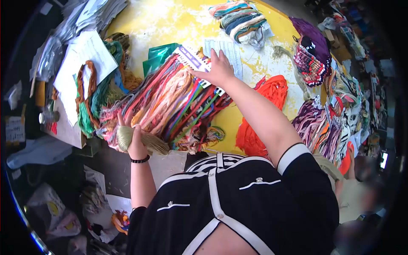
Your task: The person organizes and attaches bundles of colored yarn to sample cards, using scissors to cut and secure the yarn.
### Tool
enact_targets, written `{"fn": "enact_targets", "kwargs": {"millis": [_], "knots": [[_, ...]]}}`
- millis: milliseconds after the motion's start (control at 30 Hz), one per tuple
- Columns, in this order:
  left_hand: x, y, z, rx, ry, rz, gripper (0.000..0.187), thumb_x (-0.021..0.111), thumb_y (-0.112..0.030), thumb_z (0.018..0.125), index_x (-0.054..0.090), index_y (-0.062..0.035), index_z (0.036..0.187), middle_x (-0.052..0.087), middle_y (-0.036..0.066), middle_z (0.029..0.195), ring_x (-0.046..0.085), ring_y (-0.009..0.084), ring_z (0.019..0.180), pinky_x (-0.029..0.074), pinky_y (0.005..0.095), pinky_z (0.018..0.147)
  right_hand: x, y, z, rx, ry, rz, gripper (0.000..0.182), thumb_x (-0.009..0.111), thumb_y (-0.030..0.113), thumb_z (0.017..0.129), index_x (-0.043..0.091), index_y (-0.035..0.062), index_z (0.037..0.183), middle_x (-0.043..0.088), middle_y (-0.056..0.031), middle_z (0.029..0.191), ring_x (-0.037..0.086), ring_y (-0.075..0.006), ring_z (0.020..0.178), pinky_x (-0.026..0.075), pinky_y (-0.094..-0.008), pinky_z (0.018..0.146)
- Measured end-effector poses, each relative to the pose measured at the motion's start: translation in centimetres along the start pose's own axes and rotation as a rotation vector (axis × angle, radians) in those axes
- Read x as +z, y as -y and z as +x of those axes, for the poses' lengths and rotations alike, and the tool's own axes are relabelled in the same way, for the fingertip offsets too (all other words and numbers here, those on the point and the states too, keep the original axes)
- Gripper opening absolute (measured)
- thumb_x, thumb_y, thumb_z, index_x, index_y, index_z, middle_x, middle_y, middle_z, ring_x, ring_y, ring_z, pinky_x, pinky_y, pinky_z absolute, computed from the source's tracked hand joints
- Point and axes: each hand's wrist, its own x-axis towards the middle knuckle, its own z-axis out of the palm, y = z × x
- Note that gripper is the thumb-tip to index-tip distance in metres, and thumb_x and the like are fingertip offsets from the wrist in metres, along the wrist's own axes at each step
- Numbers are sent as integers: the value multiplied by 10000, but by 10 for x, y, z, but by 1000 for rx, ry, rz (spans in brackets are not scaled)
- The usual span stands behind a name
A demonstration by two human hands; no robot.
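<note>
My left hand (pixel 137 143) is closed round a pale olive-beige skein of thread (pixel 124 137), its loose end trailing to the right of the wrist. Under and beyond it lies a wide bundle of many-coloured embroidery threads (pixel 165 100), hung from a white punched card (pixel 192 59) with a purple label. My right hand (pixel 219 70) rests on the card's right part, fingers spread, thumb pointing left along it. Orange-red skeins (pixel 272 95) lie under the right forearm. A small tangle of mixed threads (pixel 199 138) sits at the table's near edge.
The yellow table (pixel 170 21) carries a printed sheet (pixel 233 55), a green foil packet (pixel 157 55) and tied skeins (pixel 242 23) at the back. White papers (pixel 87 59) and brown and green threads (pixel 87 85) lie left. More thread piles (pixel 312 59) and another person (pixel 357 191) are right.
</note>
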Motion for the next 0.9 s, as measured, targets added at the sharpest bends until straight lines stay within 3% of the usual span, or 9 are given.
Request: {"fn": "enact_targets", "kwargs": {"millis": [100,233,267,367,467,533,667,800,900], "knots": [[-13,15,32,-39,-8,2,745,533,1,858,122,-96,1473,410,117,1383,518,70,750,449,199,674,40,-7,10,152,198,-160,1172,695,672,610,127,95,1457,172,-253,1473,202,-372,1372,201,-614,1044],[-6,23,50,-161,-19,25,769,538,13,854,101,-97,1477,412,108,1382,513,67,736,449,202,669,76,-44,-23,84,65,-33,1148,762,532,621,128,21,1432,275,-243,1419,303,-394,1309,286,-453,1056],[-6,31,54,-185,8,85,794,560,11,843,96,-97,1478,408,109,1387,519,65,771,447,198,664,81,-55,-31,58,33,-45,1144,767,518,622,131,13,1428,301,-242,1399,326,-396,1288,296,-461,1043],[2,61,59,-296,147,200,835,604,-8,821,94,-89,1478,386,131,1403,504,141,1021,447,255,816,83,-60,-51,52,-6,-49,1143,771,508,621,133,6,1426,333,-241,1370,355,-398,1259,308,-474,1024],[11,104,58,-355,284,453,869,656,-121,811,97,-75,1475,368,171,1407,365,246,1277,305,330,1037,76,-58,-66,101,13,-56,1155,773,517,615,129,8,1428,343,-245,1357,361,-404,1249,308,-489,1016],[13,116,56,-313,403,811,858,678,-266,804,165,-69,1463,380,193,1393,358,306,1285,258,362,1066,73,-56,-76,131,63,-25,1173,776,530,604,120,27,1435,324,-269,1368,349,-422,1259,301,-513,1013],[0,137,49,-354,455,953,793,665,-259,809,228,-99,1452,402,181,1372,386,303,1256,277,360,1053,77,-53,-95,166,81,-68,1165,795,513,584,145,55,1435,335,-278,1344,359,-427,1246,308,-502,1012],[-1,141,49,-504,379,645,725,645,-223,826,271,-93,1434,446,169,1328,420,281,1225,303,349,1038,74,-55,-98,150,121,32,1084,789,505,605,226,31,1402,396,-216,1243,418,-390,1145,342,-467,982],[-20,152,51,-398,470,653,695,640,-219,835,292,-70,1418,474,155,1299,437,270,1209,314,344,1030,69,-72,-76,108,74,61,1028,774,491,640,251,12,1385,395,-212,1243,414,-374,1161,350,-450,978]]}}
